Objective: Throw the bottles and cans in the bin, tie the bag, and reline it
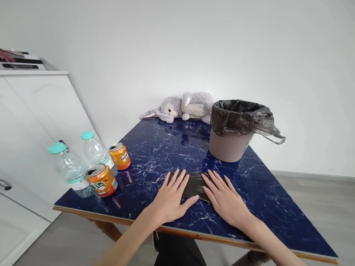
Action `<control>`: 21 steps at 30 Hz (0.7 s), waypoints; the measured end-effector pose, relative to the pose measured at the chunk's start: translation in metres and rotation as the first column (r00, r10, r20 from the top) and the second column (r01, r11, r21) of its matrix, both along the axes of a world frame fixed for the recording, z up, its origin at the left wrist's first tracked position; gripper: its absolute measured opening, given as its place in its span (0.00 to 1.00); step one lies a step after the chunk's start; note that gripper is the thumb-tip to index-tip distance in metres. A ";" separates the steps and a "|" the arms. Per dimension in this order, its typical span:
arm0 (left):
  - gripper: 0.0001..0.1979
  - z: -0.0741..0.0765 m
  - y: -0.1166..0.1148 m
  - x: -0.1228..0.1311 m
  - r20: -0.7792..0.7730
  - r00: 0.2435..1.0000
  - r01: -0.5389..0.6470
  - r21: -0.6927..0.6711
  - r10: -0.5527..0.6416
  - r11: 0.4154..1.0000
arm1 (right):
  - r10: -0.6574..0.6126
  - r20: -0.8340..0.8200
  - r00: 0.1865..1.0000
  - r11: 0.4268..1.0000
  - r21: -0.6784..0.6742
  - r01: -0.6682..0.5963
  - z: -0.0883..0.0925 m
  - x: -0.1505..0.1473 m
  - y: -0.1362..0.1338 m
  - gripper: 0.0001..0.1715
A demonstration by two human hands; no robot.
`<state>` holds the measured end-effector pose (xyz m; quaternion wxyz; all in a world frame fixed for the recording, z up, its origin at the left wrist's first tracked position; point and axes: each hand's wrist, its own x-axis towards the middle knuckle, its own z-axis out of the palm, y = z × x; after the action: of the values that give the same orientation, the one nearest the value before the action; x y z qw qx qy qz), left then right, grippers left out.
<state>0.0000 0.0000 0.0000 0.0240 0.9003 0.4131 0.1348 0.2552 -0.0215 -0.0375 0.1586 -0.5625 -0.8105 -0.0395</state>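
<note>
My forearms (282, 250) lie nearest, and my left hand (172, 200) and right hand (226, 200) rest open and flat, fingers stretched, touching both sides of the black plastic piece (194, 186) between them, probably to keep it smooth, while the lined bin (226, 147) stands beyond my right hand.

Black plastic (195, 186), white-veined blue tabletop (160, 148)

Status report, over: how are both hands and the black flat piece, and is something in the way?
Left hand, right hand: open, palms down. Black flat piece: on table, a hand at either side. Seemingly nothing blocking; lined bin stands beyond.
</note>
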 end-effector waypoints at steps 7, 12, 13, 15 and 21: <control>0.38 0.001 -0.006 -0.015 0.049 0.992 -0.112 -0.030 0.114 0.993 | -0.106 -0.052 0.993 0.982 0.151 0.113 0.019 -0.038 -0.029 0.38; 0.37 -0.009 -0.002 -0.015 0.142 0.968 -0.210 0.002 0.207 0.978 | 0.010 -0.046 0.999 0.998 0.066 -0.007 0.015 -0.067 -0.038 0.34; 0.36 -0.012 -0.001 -0.015 0.157 0.962 -0.228 0.001 0.225 0.974 | 0.007 -0.045 0.999 0.999 0.045 -0.005 0.013 -0.067 -0.036 0.33; 0.36 -0.015 0.001 -0.016 0.177 0.952 -0.252 -0.006 0.249 0.968 | -0.019 -0.052 0.998 0.999 0.042 0.021 0.008 -0.062 -0.028 0.32; 0.36 -0.015 0.000 -0.018 0.187 0.949 -0.251 -0.036 0.254 0.967 | -0.148 -0.059 0.987 0.988 0.043 0.150 -0.003 -0.004 -0.007 0.32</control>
<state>-0.0183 0.0001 -0.0147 0.0510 0.8230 0.5214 0.2196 0.2514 -0.0281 -0.0407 0.1911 -0.6185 -0.7602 -0.0546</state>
